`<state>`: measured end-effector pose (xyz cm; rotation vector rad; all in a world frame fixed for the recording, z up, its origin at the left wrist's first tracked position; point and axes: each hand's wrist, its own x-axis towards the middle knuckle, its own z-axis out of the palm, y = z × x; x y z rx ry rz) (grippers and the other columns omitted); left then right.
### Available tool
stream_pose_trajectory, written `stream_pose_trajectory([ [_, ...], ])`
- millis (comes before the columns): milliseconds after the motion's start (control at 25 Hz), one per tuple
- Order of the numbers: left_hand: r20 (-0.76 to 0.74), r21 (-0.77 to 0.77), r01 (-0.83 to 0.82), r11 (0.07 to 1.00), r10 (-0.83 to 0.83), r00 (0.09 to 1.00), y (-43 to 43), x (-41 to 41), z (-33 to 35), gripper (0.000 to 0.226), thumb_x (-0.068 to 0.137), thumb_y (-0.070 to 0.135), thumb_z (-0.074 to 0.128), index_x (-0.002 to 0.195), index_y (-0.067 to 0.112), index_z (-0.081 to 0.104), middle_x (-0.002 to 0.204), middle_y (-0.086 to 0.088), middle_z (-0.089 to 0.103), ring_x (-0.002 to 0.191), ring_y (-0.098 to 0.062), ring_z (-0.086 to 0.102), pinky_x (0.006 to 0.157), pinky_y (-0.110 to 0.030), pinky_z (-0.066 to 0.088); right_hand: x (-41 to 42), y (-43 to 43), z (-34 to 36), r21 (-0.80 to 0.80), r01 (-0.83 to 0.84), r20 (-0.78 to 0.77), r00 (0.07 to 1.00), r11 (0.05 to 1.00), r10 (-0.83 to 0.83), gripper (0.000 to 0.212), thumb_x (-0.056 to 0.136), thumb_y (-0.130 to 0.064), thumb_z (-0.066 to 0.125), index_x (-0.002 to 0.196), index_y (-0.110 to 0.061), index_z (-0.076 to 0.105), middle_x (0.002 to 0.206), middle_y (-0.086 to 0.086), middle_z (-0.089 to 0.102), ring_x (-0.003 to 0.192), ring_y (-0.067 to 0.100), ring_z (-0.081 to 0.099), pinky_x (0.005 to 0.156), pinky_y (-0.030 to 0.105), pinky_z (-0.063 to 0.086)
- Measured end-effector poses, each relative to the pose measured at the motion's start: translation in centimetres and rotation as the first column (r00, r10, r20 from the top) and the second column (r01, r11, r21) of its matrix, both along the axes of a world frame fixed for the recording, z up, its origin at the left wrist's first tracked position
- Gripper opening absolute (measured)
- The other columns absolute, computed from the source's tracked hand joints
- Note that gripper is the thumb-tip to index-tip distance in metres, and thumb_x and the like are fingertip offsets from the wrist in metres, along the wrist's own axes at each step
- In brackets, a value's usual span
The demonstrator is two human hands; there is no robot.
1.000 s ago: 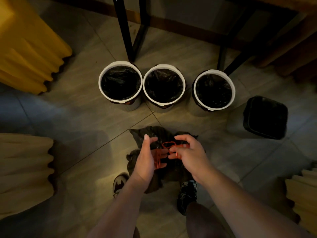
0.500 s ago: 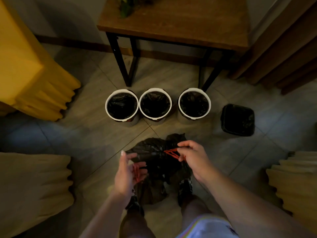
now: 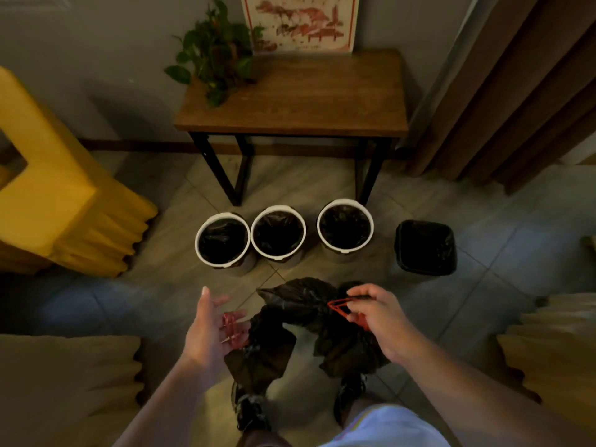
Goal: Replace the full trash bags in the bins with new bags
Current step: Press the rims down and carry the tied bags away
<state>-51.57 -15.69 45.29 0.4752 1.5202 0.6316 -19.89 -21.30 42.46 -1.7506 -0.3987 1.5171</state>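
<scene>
Four bins stand in a row on the tile floor (image 3: 483,285), ahead of the person. Three are round with white rims: left round bin (image 3: 225,215), middle round bin (image 3: 278,208), right round bin (image 3: 345,201). Each holds a black liner. The left and middle ones are nearly touching; the right one stands a little apart. The fourth is a black square bin (image 3: 399,250), off to the right of the row and also lined in black. Below the row, between the two hands and above two dark shoes (image 3: 251,411), hangs a crumpled black trash bag (image 3: 300,300). Cannot tell whether it is one bag or several bunched together. Two red drawstring loops show. The left red loop (image 3: 230,329) lies across the fingers of the left hand (image 3: 206,330), which is spread wide with its fingers nearly straight. The right red loop (image 3: 338,307) is pinched between the thumb and curled fingers of the right hand (image 3: 377,317) and pulled taut from the bag's gathered neck. Behind the bins stands one wooden tabletop (image 3: 290,101) on black legs. It carries one leafy plant (image 3: 216,50) and one red-and-white picture (image 3: 300,22) against the wall. A yellow cloth cover (image 3: 48,188) shows at left and brown curtains (image 3: 516,75) at right.
</scene>
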Motion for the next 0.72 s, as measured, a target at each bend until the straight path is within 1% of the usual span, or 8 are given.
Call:
stream_pose_trajectory([
  [160,-0.017,0.024,-0.01,1.0,0.01,1.0,0.2,3.3,2.2,0.068,0.099,0.075,0.038,0.132,0.021,0.061,0.123,-0.021,0.071,0.114,-0.041,0.068,0.087,-0.049,0.058,3.6,-1.1,1.4,-0.016,0.031,-0.016,0.999,0.999,-0.031,0.018,0.095,0.002,0.067,0.104,-0.011,0.076,0.1,0.019,0.076,0.076,0.023,0.072,0.07,0.03,0.057],
  [280,-0.022,0.046,0.022,0.999,-0.021,1.0,1.0,5.3,2.8,0.065,0.1,0.074,0.04,0.129,0.02,0.062,0.122,-0.023,0.07,0.109,-0.04,0.07,0.087,-0.05,0.059,5.2,-2.3,1.5,-0.035,0.132,0.029,0.991,0.991,-0.131,0.016,0.094,0.003,0.069,0.1,-0.01,0.077,0.094,0.019,0.075,0.068,0.023,0.07,0.067,0.03,0.057],
  [440,0.002,0.05,0.13,0.99,-0.13,0.992,3.3,7.3,2.6,0.066,0.099,0.073,0.044,0.129,0.018,0.063,0.119,-0.024,0.072,0.1,-0.037,0.072,0.084,-0.049,0.059,6.9,-5.0,1.4,-0.046,0.292,0.065,0.955,0.955,-0.289,0.014,0.093,0.001,0.07,0.096,-0.01,0.077,0.094,0.02,0.074,0.072,0.027,0.068,0.07,0.036,0.056],
  [520,0.006,0.037,0.21,0.977,-0.21,0.978,4.9,8.5,2.4,0.065,0.099,0.073,0.045,0.127,0.018,0.065,0.113,-0.022,0.075,0.096,-0.036,0.073,0.081,-0.048,0.06,7.5,-6.6,1.4,-0.053,0.403,0.092,0.913,0.914,-0.397,0.013,0.093,0.001,0.069,0.097,-0.009,0.077,0.091,0.019,0.074,0.069,0.024,0.069,0.065,0.032,0.056],
  [600,0.009,0.034,0.283,0.958,-0.284,0.959,6.4,9.7,2.0,0.064,0.1,0.071,0.045,0.124,0.015,0.066,0.103,-0.018,0.078,0.091,-0.035,0.073,0.077,-0.046,0.06,7.6,-8.0,1.8,-0.048,0.519,0.142,0.85,0.854,-0.508,0.012,0.093,0.004,0.068,0.096,-0.005,0.075,0.086,0.018,0.073,0.058,0.019,0.067,0.056,0.028,0.054],
  [640,0.016,0.043,0.33,0.943,-0.331,0.943,7.3,10.4,1.9,0.063,0.101,0.069,0.044,0.124,0.014,0.066,0.097,-0.017,0.078,0.088,-0.034,0.073,0.075,-0.045,0.059,7.5,-8.8,2.0,-0.04,0.572,0.156,0.813,0.819,-0.561,0.012,0.093,0.005,0.067,0.096,-0.004,0.074,0.085,0.018,0.072,0.055,0.018,0.065,0.053,0.027,0.053],
  [720,0.032,0.05,0.454,0.89,-0.456,0.89,8.8,11.8,1.9,0.061,0.103,0.066,0.044,0.124,0.013,0.067,0.09,-0.015,0.079,0.084,-0.033,0.073,0.073,-0.044,0.06,6.7,-10.9,2.7,-0.03,0.67,0.169,0.735,0.742,-0.657,0.012,0.093,0.006,0.066,0.099,-0.003,0.072,0.085,0.015,0.071,0.054,0.016,0.066,0.049,0.025,0.051],
])
